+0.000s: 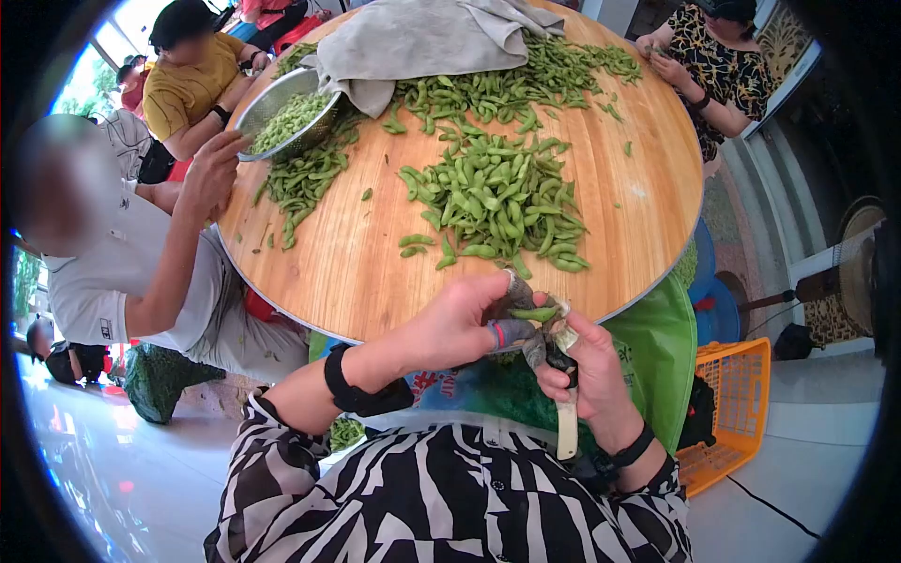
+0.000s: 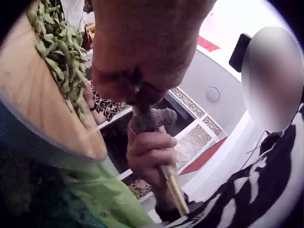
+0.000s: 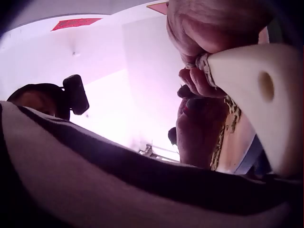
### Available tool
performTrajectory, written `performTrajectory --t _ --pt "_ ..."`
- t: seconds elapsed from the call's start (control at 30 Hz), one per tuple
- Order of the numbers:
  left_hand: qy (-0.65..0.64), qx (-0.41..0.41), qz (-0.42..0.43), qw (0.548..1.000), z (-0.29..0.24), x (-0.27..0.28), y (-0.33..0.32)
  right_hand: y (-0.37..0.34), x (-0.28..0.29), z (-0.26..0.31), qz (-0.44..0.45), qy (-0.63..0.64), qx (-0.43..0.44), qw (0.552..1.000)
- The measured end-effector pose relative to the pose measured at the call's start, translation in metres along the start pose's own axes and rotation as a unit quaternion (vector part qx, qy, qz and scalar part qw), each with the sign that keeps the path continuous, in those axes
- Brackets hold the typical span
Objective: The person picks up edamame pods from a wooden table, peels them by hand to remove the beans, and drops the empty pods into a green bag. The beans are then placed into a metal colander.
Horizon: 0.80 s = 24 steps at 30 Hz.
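Just off the near edge of the table, a green pod lies between two hands. The left hand has a nearly closed grip, pinching the pod; the right hand has its grip curled round a cream handle. A slip of the pod could let the tool's hidden end nick a covered fingertip, the hands being so close. The pod looks plump and slightly curved.

Pods on table, cloth behind, colander left
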<state>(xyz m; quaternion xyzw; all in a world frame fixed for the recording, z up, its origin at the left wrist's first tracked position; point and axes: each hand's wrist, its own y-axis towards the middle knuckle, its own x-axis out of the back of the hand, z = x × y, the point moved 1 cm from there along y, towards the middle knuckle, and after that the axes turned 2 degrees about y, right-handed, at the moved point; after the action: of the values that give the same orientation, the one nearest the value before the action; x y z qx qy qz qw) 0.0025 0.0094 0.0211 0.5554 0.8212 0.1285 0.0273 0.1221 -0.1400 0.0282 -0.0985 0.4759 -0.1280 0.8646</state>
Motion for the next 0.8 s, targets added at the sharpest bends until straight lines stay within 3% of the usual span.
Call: performTrajectory --t 0.03,0.07,0.1,0.2,0.33,0.43,0.5,0.63,0.7,0.73,0.77,0.8 --pt "-0.001 0.003 -0.001 1.000 -0.004 0.002 0.000 -0.001 0.001 -0.002 -0.002 0.002 -0.002 1.000" --pt "0.158 -0.087 0.009 0.984 -0.011 0.009 0.002 -0.001 0.003 -0.003 0.019 0.010 -0.012 1.000" --pt "0.313 -0.175 0.019 0.934 -0.021 0.013 0.004 0.000 0.005 -0.003 0.041 0.018 -0.020 0.999" --pt "0.409 -0.177 0.060 0.893 -0.031 0.017 0.001 0.002 0.008 -0.006 0.043 0.047 -0.050 0.997" --pt "0.340 -0.183 0.053 0.921 -0.033 0.017 0.002 0.003 0.006 -0.009 0.066 0.078 -0.060 0.993" --pt "0.314 -0.217 -0.006 0.924 -0.033 0.014 0.005 0.005 -0.004 -0.006 0.056 0.092 -0.052 0.993" --pt "0.281 -0.138 -0.023 0.950 -0.026 0.016 0.004 0.006 -0.004 -0.006 0.085 0.073 -0.026 0.993" --pt "0.255 -0.136 -0.065 0.955 -0.018 0.008 0.005 0.003 -0.009 -0.005 0.031 0.044 0.011 0.998" --pt "0.059 0.077 -0.051 0.994 -0.015 0.004 0.006 0.002 -0.010 0.001 -0.002 -0.098 0.088 0.991" --pt "0.059 0.076 -0.050 0.994 -0.018 0.005 0.006 0.000 -0.015 0.005 -0.019 -0.120 0.094 0.988" --pt "-0.021 0.142 -0.004 0.990 -0.021 0.004 0.006 -0.001 -0.017 0.010 -0.021 -0.120 0.097 0.988" --pt "-0.101 0.208 0.044 0.972 -0.021 0.001 0.006 -0.003 -0.017 0.015 -0.036 -0.214 0.103 0.971"
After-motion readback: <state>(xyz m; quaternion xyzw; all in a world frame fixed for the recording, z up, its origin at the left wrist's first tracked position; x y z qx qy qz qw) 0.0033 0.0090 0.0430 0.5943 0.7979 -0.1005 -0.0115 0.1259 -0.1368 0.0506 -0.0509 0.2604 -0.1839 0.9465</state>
